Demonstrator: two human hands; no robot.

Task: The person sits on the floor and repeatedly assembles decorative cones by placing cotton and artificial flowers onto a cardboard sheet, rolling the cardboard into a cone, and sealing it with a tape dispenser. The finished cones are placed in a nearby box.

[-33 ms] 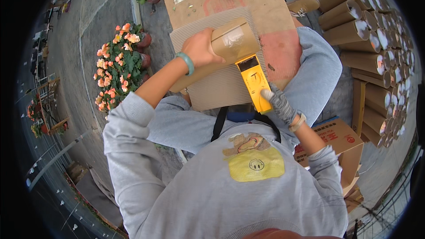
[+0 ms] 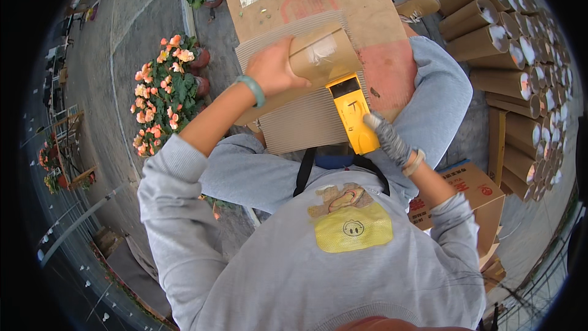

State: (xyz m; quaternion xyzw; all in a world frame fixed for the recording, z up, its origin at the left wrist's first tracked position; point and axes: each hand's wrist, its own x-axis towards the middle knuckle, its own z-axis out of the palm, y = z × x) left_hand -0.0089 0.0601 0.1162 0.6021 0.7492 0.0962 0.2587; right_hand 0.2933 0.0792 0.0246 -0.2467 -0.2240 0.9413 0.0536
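Your left hand (image 2: pixel 274 70) wears a teal wristband (image 2: pixel 253 90) and rests on a tan cardboard tube (image 2: pixel 321 55), while your right hand (image 2: pixel 389 140), in a grey speckled glove, meets a bright yellow tool (image 2: pixel 353 113). Under them lies ribbed brown corrugated cardboard (image 2: pixel 306 119) with a faded pink-red patch. Your sweatshirt (image 2: pixel 318 257) is pale grey with a yellow print, and the flowers (image 2: pixel 162 95) beside you are orange and peach among green leaves.

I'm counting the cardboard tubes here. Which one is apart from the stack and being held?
The tube lying across the corrugated sheet, gripped by the bare left hand. The other tubes lie stacked at the right, untouched. The gloved right hand holds a yellow tool.
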